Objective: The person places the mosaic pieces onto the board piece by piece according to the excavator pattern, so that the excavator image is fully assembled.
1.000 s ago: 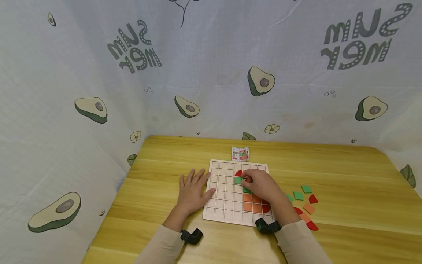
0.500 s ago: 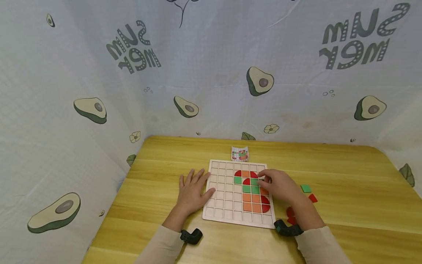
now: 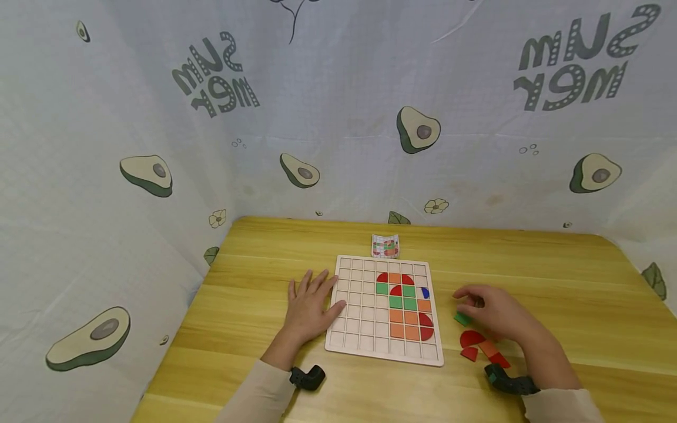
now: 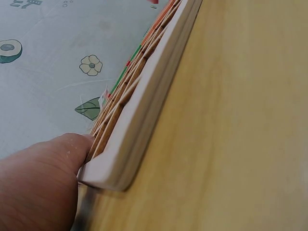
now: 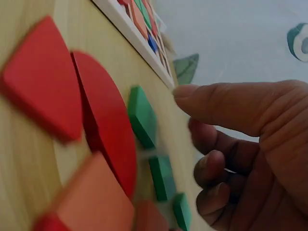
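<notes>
A wooden grid board [image 3: 359,346] lies on the table, its right half partly filled with red, orange and green tiles. One blue rounded piece [image 3: 425,292] sits in the far-right column. My left hand [image 3: 309,311] rests spread at the board's left edge, thumb on the grid; the left wrist view shows the thumb against the board's corner. My right hand [image 3: 494,308] hovers right of the board over loose green tiles, fingers loosely bent. Nothing is between its thumb and fingers in the right wrist view, and a green tile [image 5: 142,118] lies near them.
Red quarter-round pieces [image 3: 471,338] and an orange tile [image 3: 488,349] lie loose on the table below my right hand. A small patterned card [image 3: 385,247] stands behind the board. A printed cloth [image 3: 338,117] hangs beyond the table.
My right hand has moved right, from the upper right part of the board to the loose tiles. The blue piece in the right column has come into view. My left hand stays put.
</notes>
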`<state>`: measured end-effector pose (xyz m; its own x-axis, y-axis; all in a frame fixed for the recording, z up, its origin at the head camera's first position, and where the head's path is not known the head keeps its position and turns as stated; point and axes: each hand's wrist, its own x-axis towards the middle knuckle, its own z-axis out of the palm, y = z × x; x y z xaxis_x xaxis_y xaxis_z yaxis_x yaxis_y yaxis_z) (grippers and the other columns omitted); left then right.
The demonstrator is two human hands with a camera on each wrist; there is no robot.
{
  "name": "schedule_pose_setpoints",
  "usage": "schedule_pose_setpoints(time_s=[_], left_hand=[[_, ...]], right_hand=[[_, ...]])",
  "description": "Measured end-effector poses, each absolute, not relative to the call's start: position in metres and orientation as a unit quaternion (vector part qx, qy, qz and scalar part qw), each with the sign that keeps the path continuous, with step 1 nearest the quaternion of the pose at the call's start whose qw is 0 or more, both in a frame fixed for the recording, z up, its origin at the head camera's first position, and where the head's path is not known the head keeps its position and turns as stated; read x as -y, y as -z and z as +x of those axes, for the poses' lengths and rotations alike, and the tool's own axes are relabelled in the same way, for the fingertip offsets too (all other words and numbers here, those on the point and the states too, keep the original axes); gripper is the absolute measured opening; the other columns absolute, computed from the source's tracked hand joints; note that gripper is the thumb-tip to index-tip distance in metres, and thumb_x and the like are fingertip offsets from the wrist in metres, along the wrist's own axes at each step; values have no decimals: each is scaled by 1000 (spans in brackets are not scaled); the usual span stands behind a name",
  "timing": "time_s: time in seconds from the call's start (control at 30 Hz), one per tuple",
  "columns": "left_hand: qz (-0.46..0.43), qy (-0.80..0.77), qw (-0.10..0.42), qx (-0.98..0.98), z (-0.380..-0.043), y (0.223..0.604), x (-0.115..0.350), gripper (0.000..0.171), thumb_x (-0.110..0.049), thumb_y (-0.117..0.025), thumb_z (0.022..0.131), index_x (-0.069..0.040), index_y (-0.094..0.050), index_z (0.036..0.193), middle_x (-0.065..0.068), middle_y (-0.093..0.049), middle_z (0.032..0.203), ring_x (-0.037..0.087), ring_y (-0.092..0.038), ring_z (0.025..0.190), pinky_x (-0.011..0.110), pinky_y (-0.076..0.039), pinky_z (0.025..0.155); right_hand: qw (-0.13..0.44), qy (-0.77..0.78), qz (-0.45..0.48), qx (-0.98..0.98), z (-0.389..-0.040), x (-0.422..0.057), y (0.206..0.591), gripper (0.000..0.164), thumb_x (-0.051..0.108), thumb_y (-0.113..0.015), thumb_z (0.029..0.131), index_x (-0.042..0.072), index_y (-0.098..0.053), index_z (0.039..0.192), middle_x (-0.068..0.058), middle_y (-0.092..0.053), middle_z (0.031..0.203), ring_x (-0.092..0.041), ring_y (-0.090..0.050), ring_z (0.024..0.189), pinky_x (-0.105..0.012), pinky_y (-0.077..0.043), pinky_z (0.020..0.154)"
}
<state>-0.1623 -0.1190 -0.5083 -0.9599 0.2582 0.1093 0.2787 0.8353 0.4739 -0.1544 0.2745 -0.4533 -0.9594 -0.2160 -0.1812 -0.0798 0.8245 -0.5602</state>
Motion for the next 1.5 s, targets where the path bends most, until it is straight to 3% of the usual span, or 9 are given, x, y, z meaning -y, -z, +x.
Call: schedule_pose_setpoints(time_s=[0.37, 0.5, 0.77, 1.5], left_hand=[[-138, 247, 16, 959, -163, 509, 121, 62, -55, -53, 101, -25, -47, 155, 4, -37, 166, 40, -18, 158, 72, -3, 122], [-139, 247, 16, 959, -162, 509, 121, 62, -55, -53, 101, -26, -47, 155, 3, -37, 166, 40, -18, 158, 72, -2, 122], [-141, 248, 20, 958, -163, 511, 120, 62, -56, -53, 101, -26, -47, 155, 3, -37, 166, 39, -19, 158, 72, -3, 122], [-139, 242, 24, 960, -162, 511, 119, 62, -56, -53, 100, -26, -47, 154, 3, -38, 165, 39, -20, 157, 72, -5, 121]], right_hand=[[167, 284, -53, -942, -144, -290, 451, 26, 32, -76, 92, 12, -70, 106, -2, -52, 82, -17, -47, 74, -26, -37, 60], [160, 279, -52, -945, -144, -288, 458, 26, 35, -77, 91, 13, -71, 104, -1, -54, 80, -16, -48, 72, -25, -38, 60], [159, 275, -51, -947, -146, -285, 463, 33, 23, -75, 93, 9, -71, 122, -3, -56, 88, -19, -50, 81, -29, -42, 64], [130, 289, -61, -946, -142, -268, 463, 33, 37, -75, 93, 13, -70, 114, 0, -52, 80, -14, -49, 71, -25, -38, 58]])
